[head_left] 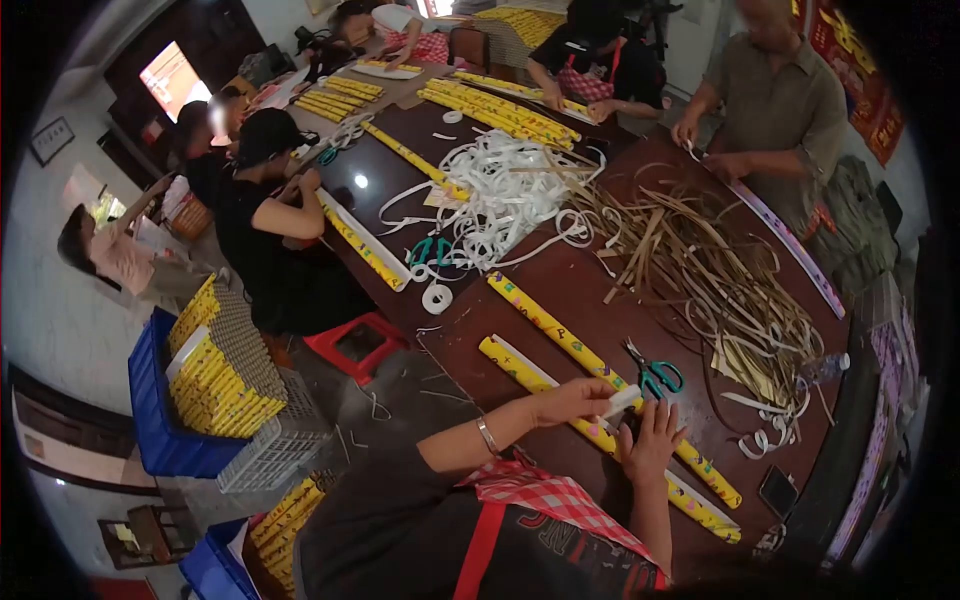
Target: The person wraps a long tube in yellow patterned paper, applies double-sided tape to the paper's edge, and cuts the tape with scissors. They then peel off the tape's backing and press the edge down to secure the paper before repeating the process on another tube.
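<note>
My left hand (572,402), with a bracelet at the wrist, pinches a small whitish strip (622,400) over the nearer yellow patterned tube (515,366). My right hand (652,440) rests with its fingers apart across the yellow tubes, just right of the strip. The farther yellow tube (545,322) lies roughly parallel to the nearer one, and both slant down to the right. Green-handled scissors (656,376) lie just beyond my hands, with their blades pointing away.
White strips (510,190) and brown strips (690,250) are heaped on the dark table (590,275). A phone (778,492) lies at the right edge. Co-workers sit and stand around the table. Blue crates (150,400) of yellow tubes stand at the left.
</note>
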### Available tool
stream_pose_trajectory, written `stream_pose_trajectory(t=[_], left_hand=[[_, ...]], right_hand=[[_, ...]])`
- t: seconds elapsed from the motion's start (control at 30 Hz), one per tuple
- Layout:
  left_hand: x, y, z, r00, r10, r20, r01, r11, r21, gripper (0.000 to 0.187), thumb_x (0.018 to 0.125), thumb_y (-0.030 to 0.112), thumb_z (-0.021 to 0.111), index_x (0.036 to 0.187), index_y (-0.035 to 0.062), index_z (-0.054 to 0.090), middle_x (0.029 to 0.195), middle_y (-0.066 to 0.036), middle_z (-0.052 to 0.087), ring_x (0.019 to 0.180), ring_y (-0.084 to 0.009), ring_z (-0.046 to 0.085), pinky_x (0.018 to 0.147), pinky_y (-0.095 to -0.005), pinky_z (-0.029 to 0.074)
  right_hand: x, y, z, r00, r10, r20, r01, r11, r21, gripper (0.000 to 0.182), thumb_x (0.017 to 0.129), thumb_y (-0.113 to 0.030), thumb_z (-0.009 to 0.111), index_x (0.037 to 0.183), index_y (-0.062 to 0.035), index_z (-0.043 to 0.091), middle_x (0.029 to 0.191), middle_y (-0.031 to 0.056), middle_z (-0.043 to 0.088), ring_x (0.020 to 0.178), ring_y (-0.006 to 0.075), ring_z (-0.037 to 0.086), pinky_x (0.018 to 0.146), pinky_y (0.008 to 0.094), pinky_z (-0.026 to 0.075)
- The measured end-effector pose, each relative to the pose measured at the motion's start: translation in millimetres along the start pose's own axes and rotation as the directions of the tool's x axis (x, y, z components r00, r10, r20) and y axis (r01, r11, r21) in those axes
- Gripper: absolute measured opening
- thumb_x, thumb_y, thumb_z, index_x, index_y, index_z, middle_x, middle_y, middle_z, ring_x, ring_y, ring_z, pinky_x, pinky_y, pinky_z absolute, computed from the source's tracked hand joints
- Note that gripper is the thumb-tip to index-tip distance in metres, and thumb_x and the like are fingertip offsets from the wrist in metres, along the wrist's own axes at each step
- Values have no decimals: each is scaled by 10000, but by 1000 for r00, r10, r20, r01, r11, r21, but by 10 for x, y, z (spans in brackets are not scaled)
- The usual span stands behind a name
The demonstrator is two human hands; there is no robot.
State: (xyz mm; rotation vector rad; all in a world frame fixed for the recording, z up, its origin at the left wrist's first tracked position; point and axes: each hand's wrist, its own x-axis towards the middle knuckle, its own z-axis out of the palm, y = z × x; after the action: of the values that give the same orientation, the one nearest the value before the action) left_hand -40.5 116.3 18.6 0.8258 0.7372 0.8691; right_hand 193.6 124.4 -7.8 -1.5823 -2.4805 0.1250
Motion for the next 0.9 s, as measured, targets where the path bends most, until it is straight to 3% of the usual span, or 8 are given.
stream_pose_trajectory(t=[0.23,0.3,0.4,0.43,0.5,0.7,0.77,0.9], left_hand=[[-62,-319,-24,999,-35,-34,33,998,-56,299,965,179,567,1218,30,512,1035,4,568,867,-54,575,763,-218,505],[-74,-334,-3,999,-21,-50,18,998,-53,285,966,181,565,1204,33,515,1018,7,567,860,-53,578,751,-217,503],[-118,-311,16,998,-12,-59,10,1000,-28,264,969,189,561,1189,48,520,996,12,574,851,-51,580,733,-213,496],[-138,-296,29,998,-17,-62,16,1000,-9,289,963,218,572,1195,52,524,987,22,564,847,-43,566,724,-204,489],[-180,-262,52,997,-30,-67,32,999,31,339,952,274,594,1209,61,533,970,44,542,837,-28,536,705,-184,475],[-220,-370,24,998,-52,-32,53,998,22,316,958,255,589,1202,68,519,954,46,539,830,-17,534,678,-168,462],[-231,-386,11,998,-51,-30,52,999,14,312,959,256,587,1200,71,517,950,49,537,808,-15,532,672,-166,459],[-221,-240,59,999,-40,-31,40,999,-21,286,970,242,566,1185,65,499,915,29,541,745,-34,500,634,-183,412]], right_hand=[[-53,149,207,978,-135,-161,125,990,-66,623,901,-369,584,1406,-52,403,1509,183,297,1427,420,175,1097,655,110],[-71,35,37,961,-159,-228,147,987,-72,528,880,-314,622,1313,-43,485,1409,197,401,1358,421,293,1071,632,202],[-160,-43,-135,923,-282,-261,301,953,35,356,760,-140,730,1068,-32,588,1000,171,512,960,357,488,838,505,391],[-206,-38,-197,921,-284,-267,304,952,33,356,760,-140,730,1068,-32,588,1000,171,512,960,357,488,838,505,391],[-382,47,-218,943,-313,-113,326,936,130,371,736,-135,740,1062,-38,591,959,163,509,917,361,489,793,481,400],[-665,229,-274,970,-229,-79,238,963,131,371,717,-113,747,1040,-29,584,946,160,515,885,368,491,773,483,403],[-676,237,-377,981,-146,128,128,982,136,372,725,-120,747,1037,-20,572,945,165,516,883,371,493,765,479,406],[-617,258,-288,974,-221,51,209,963,171,381,720,-132,756,1029,-21,563,951,162,523,882,367,502,753,476,410]])
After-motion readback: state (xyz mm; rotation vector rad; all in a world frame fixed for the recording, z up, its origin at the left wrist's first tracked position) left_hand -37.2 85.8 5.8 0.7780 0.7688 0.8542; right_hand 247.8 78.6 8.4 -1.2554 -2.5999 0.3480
